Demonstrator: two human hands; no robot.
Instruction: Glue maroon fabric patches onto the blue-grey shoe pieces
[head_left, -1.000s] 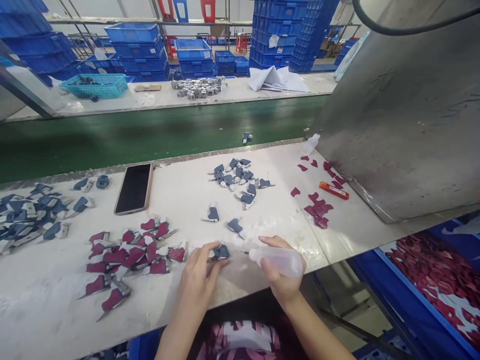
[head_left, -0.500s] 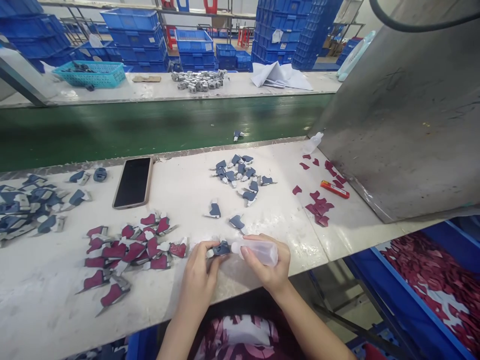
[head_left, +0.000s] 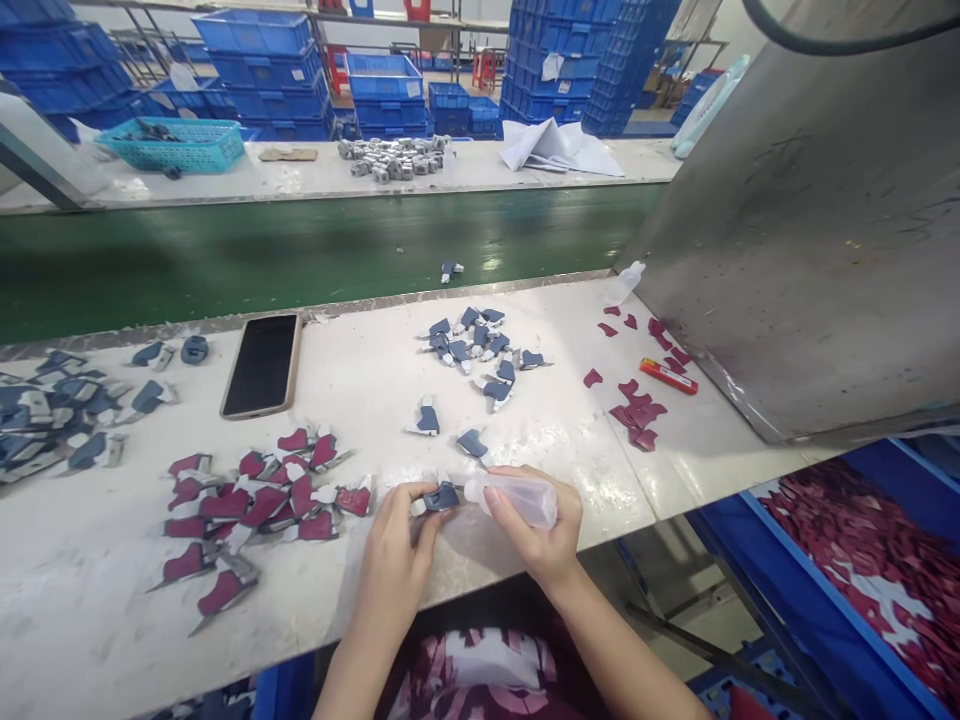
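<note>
Near the table's front edge, my left hand [head_left: 401, 535] pinches a small dark blue-grey and white plastic part [head_left: 441, 497] between thumb and fingers. My right hand [head_left: 551, 525] is wrapped around a translucent squeeze bottle [head_left: 517, 500], tilted nearly level, its tip pointing left at the part. Whether the tip touches the part I cannot tell. Just beyond my hands lie a loose blue-grey part [head_left: 472, 443] and another such part [head_left: 427, 417]. Left of my left hand is a pile of maroon-faced parts [head_left: 262, 505].
A phone [head_left: 261, 366] lies between a blue-grey pile [head_left: 67, 410] and the middle cluster of parts [head_left: 469, 345]. Maroon pieces [head_left: 637, 415] and an orange-red lighter [head_left: 668, 376] lie near a metal panel [head_left: 817, 230]. Behind runs a green conveyor belt [head_left: 300, 250]. A blue crate [head_left: 817, 575] stands below right.
The single part on the green belt has moved left. Both hands keep their grips in nearly the same place; the whole view has shifted slightly.
</note>
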